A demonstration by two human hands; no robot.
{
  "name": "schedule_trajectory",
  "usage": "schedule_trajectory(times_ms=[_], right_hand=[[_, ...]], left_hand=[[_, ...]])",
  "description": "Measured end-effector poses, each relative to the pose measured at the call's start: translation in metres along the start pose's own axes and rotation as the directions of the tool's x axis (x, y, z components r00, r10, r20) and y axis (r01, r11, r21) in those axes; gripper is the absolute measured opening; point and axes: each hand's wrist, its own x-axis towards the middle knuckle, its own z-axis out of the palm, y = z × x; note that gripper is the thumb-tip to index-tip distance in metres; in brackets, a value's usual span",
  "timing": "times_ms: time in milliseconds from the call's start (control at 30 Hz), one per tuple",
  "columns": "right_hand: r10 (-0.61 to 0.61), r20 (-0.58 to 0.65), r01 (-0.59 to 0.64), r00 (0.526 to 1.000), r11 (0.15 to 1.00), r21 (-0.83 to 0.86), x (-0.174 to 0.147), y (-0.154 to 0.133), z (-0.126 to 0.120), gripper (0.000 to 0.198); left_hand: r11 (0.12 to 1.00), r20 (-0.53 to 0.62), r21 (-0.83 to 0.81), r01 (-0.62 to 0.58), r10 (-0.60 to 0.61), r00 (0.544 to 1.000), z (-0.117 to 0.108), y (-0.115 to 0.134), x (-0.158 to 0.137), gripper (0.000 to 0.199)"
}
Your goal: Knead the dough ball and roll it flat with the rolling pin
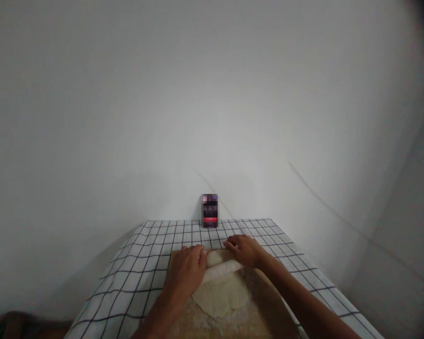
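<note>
A flattened sheet of pale dough (222,295) lies on a floured wooden board (212,327). Across its upper part runs a pale, flour-dusted rolling pin (223,270), tilted slightly up to the right, with more dough showing beyond it. My left hand (188,264) is curled over the pin's left end, fingers pointing away from me. At the other end, my right hand (245,250) has its fingers bent and its palm over the pin. Both ends of the pin are hidden under my hands.
A white cloth with a dark grid (127,282) covers the table. At its far edge a phone-like object (210,211) with a blurred screen leans against the white wall (212,94). Something dark brown (17,325) stands low at the left.
</note>
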Motion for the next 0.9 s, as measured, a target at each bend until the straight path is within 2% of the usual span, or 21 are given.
schedule_trajectory(times_ms=[100, 233, 367, 533, 733, 900], right_hand=[[-0.007, -0.027, 0.008, 1.0, 1.0, 0.026, -0.015, 0.003, 0.007, 0.051], [-0.025, -0.071, 0.03, 0.997, 0.997, 0.067, -0.042, 0.005, 0.014, 0.046], [-0.016, -0.086, 0.021, 0.996, 0.998, 0.06, -0.053, -0.001, 0.011, 0.048], [0.048, -0.027, -0.049, 0.998, 0.997, -0.057, -0.032, -0.011, -0.006, 0.056], [0.114, 0.004, -0.113, 0.994, 0.991, -0.065, 0.006, -0.013, -0.014, 0.08], [0.107, 0.01, -0.106, 0.994, 0.992, -0.063, 0.012, -0.006, -0.005, 0.069]], left_hand=[[1.0, -0.019, -0.029, -0.011, 0.011, 1.0, 0.004, 0.0, -0.008, 0.036], [0.999, 0.023, -0.042, -0.026, 0.028, 0.999, -0.003, 0.006, -0.019, 0.04], [0.998, 0.047, -0.063, -0.024, 0.027, 0.999, -0.01, 0.01, -0.024, 0.041], [0.998, 0.04, -0.054, -0.028, 0.03, 0.999, -0.01, 0.008, -0.013, 0.037], [0.996, 0.027, -0.083, 0.038, -0.035, 0.999, -0.007, -0.003, 0.011, 0.033], [0.995, -0.02, -0.084, 0.044, -0.045, 0.999, 0.005, -0.008, 0.01, 0.032]])
